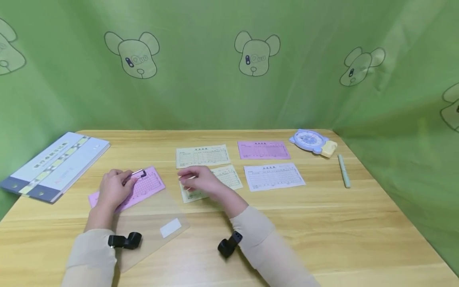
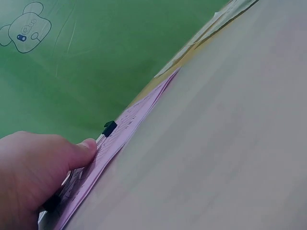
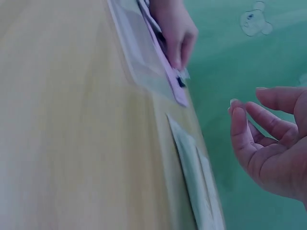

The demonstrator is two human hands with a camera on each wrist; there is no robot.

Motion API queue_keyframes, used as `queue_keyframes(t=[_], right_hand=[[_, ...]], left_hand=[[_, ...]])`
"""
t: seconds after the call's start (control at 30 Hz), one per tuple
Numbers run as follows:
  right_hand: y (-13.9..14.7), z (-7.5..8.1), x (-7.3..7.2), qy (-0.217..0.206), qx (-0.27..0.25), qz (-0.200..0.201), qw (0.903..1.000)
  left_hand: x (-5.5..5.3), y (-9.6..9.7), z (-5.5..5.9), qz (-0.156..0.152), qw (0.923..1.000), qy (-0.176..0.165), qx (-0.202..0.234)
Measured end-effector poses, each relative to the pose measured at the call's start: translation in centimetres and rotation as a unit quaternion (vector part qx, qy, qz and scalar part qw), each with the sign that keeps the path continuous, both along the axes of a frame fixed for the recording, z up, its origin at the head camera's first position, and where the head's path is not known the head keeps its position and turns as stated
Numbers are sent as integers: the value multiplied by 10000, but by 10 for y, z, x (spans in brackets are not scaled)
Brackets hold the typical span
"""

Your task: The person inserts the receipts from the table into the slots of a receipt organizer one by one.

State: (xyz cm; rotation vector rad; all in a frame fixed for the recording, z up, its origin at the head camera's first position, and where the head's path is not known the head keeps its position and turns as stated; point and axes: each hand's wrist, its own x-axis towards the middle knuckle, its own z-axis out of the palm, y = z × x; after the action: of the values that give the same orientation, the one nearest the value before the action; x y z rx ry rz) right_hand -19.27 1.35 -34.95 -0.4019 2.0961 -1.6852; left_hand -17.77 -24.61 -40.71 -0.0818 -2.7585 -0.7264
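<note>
At the left of the table, my left hand [image 1: 114, 187] pinches a metal clip [image 1: 143, 173] with black ends. In the left wrist view the thumb rests on the clip bar, but the other fingers are mostly hidden. Under the clip is a pink printed form [image 1: 150, 186], lying at the top of a clear plastic board [image 1: 150, 223] with a white label [image 1: 170, 227]. My right hand [image 1: 201, 181], fingers loosely bent and holding nothing, hovers over a pale yellow-green form [image 1: 229, 178]. The right wrist view shows its thumb and fingertips [image 3: 238, 115] apart.
Behind lie a pale green form [image 1: 203, 156] and a second pink form [image 1: 263, 150], with a white form [image 1: 274, 177] in front of the latter. A blue clock-shaped item [image 1: 309, 140], a yellow block [image 1: 328, 149] and a pen [image 1: 344, 171] lie right. A thick binder [image 1: 57, 165] rests far left.
</note>
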Motion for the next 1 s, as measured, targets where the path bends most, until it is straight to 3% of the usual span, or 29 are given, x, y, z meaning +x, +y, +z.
queue_keyframes(t=[0.2, 0.5, 0.73, 1.0], right_hand=[[40, 6, -8, 265, 46, -109, 9996], [97, 4, -28, 441, 177, -846, 9953], [138, 2, -34, 515, 215, -1263, 9904], [186, 2, -41, 701, 615, -1641, 9820]], left_hand=[[1, -1, 1, 48, 9999, 100, 39], [-1, 1, 0, 53, 10000, 33, 32], [-1, 1, -1, 72, 9999, 88, 99], [0, 1, -1, 81, 9998, 23, 154]])
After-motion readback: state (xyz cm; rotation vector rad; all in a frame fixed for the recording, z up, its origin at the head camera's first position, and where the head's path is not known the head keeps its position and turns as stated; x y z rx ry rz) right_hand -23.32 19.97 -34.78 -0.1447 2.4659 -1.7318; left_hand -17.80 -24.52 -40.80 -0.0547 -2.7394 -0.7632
